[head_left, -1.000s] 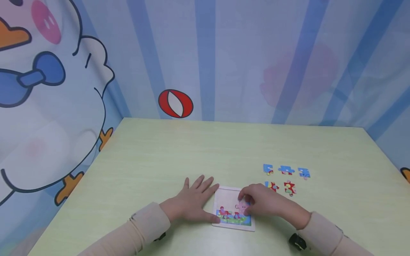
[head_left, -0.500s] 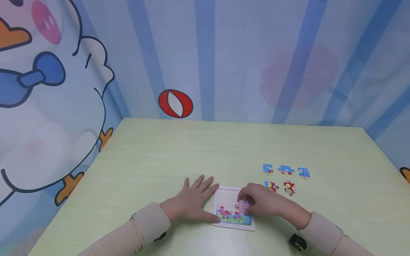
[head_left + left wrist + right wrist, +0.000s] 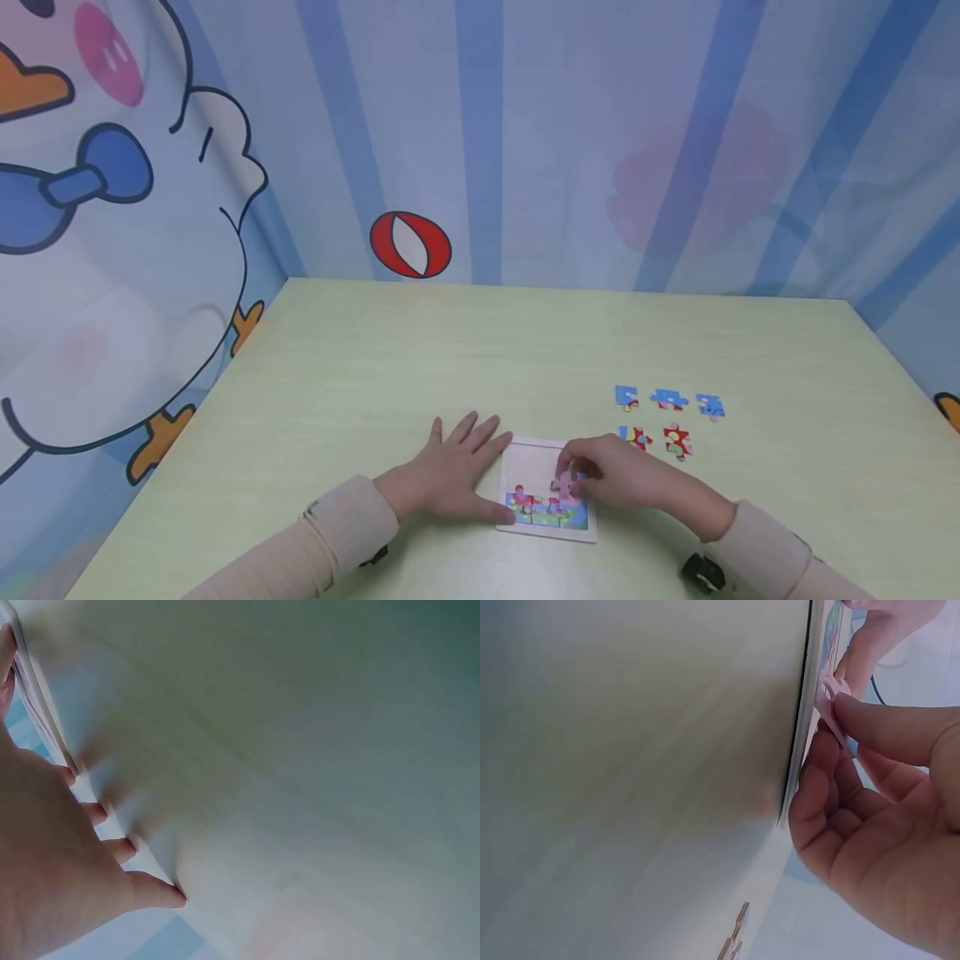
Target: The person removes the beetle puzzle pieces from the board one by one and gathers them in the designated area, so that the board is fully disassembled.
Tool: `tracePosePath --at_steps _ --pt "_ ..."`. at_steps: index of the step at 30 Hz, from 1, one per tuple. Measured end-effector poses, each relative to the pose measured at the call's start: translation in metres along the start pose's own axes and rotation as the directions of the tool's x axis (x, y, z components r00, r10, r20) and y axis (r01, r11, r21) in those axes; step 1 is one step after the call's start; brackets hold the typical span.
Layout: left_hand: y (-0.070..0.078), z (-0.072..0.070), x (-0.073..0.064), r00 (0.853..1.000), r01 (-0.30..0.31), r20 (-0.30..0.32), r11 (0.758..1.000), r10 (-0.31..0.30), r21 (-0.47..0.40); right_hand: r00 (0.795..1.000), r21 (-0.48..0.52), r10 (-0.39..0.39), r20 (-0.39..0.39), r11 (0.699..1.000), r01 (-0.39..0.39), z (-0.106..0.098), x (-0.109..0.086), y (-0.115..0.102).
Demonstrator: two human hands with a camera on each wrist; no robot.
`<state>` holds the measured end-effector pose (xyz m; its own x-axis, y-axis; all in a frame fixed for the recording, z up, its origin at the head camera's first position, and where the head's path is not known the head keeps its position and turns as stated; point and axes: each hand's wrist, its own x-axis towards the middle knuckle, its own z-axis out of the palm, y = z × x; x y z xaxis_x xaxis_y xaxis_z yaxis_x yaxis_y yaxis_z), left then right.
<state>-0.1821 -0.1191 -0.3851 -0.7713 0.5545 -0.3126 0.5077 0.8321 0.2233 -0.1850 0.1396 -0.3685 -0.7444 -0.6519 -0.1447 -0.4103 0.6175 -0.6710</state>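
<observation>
A white-framed jigsaw tray point(image 3: 525, 449) lies on the table with a row of joined pieces point(image 3: 546, 515) along its near side. My left hand point(image 3: 452, 475) is spread flat at the tray's left side, thumb on the near left corner and a fingertip by the far left corner. In the left wrist view its fingertips point(image 3: 161, 892) rest on the tabletop. My right hand point(image 3: 618, 471) pinches a pink jigsaw piece point(image 3: 564, 486) between thumb and fingers over the tray's right part. The right wrist view shows this pink piece point(image 3: 832, 709) tilted, close over the tray point(image 3: 799, 750).
Several loose jigsaw pieces lie on the table point(image 3: 420, 350) beyond my right hand, among them a blue one point(image 3: 669, 399) and a red one point(image 3: 678, 442). A striped curtain point(image 3: 555, 142) hangs behind the table's far edge.
The pink piece has tilted and shifted slightly toward me in my right hand's pinch. My left hand and the loose pieces stay where they were.
</observation>
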Motion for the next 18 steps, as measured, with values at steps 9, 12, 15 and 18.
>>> tracePosePath --at_steps 9,12,15,18 --pt "0.0009 0.0003 -0.0016 1.0 -0.001 -0.005 1.0 0.001 0.001 0.999 0.021 -0.026 0.024 0.999 0.025 0.0023 -0.0011 0.0014" --pt "0.0003 0.0013 -0.001 1.0 -0.002 -0.006 1.0 0.002 0.001 0.999 0.024 -0.025 0.028 0.999 0.024 0.0024 -0.0015 0.0011" --pt "-0.0005 0.0022 0.0003 1.0 -0.001 -0.005 1.0 0.001 0.007 0.999 0.025 -0.021 0.027 0.999 0.02 0.002 -0.002 0.0005" --pt "-0.0008 0.0019 0.001 1.0 0.0 -0.007 1.0 0.0 0.009 1.0 0.022 -0.013 0.023 1.0 0.013 0.0017 -0.0025 -0.0007"
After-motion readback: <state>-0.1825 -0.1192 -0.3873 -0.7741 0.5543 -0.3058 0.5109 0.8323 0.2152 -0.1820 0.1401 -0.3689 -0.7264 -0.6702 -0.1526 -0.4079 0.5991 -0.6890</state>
